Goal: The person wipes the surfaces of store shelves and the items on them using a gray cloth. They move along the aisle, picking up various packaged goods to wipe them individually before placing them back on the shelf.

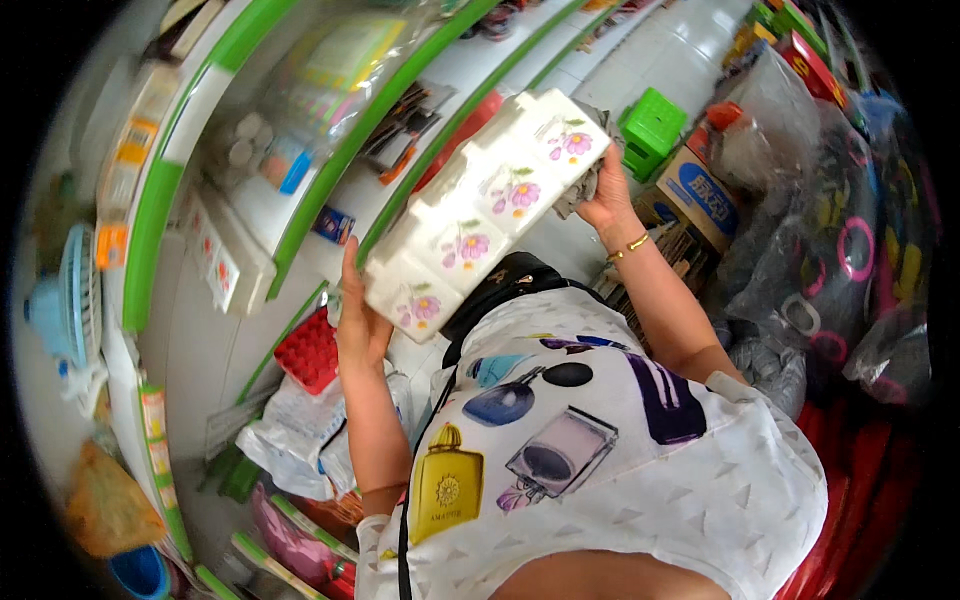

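Observation:
A long white plastic storage unit point(480, 217), with pink flowers printed on its several sections, is held tilted in front of my body. My left hand point(361, 315) supports its lower left end, thumb up along the side. At the upper right end, my right hand point(606, 196) grips the unit together with a crumpled grey cloth point(582, 191). Part of the cloth is hidden behind the unit. Another white plastic unit with red flowers point(225, 255) stands on the shelf to the left.
Green-edged shelves point(330, 172) run along the left. A green plastic stool point(652, 131), a cardboard box point(697, 195) and bagged goods point(795, 247) are at the right. A red tray point(309, 349) and white plastic bags point(300, 435) lie low at the left.

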Motion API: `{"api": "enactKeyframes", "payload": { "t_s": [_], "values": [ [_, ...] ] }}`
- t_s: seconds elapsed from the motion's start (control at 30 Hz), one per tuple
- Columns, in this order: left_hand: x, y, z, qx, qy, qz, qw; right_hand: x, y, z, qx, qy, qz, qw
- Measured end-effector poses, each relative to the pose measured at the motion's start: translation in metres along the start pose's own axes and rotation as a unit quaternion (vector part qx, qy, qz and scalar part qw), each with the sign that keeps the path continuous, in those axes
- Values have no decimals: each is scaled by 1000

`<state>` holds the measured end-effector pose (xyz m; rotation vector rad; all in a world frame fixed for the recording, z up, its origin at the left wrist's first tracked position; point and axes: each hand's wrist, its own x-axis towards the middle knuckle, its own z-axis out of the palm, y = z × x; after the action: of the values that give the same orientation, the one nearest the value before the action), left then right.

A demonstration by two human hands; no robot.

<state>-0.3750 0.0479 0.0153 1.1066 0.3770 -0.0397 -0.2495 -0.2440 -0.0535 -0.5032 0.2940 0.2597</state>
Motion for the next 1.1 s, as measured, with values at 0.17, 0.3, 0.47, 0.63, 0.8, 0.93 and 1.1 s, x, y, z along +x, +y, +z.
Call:
{"api": "enactKeyframes", "payload": {
  "t_s": [0.17, 0.3, 0.47, 0.63, 0.8, 0.93, 1.1],
  "values": [
    [26, -20, -18, 5, -143, -89, 986, 9, -30, -13, 20, 0, -18, 1000],
    [34, -41, -40, -114, -66, -137, 982, 17, -55, -29, -39, 33, -111, 992],
    [31, -37, -19, -152, -48, -85, 983, 10, -107, -54, 90, -30, -133, 987],
    [33, -39, -3, -131, 15, -71, 989, -10, -124, -49, 69, -6, -140, 988],
    [53, -49, 21, -20, 7, -45, 999, -20, -120, -72, -64, -10, -158, 985],
    [59, -50, 54, -1, 54, -21, 998, -60, -95, 7, -486, -21, -198, 851],
    [56, -52, 77, 64, 20, 63, 996, -82, -4, 79, -679, -114, -452, 567]
  ]
}}
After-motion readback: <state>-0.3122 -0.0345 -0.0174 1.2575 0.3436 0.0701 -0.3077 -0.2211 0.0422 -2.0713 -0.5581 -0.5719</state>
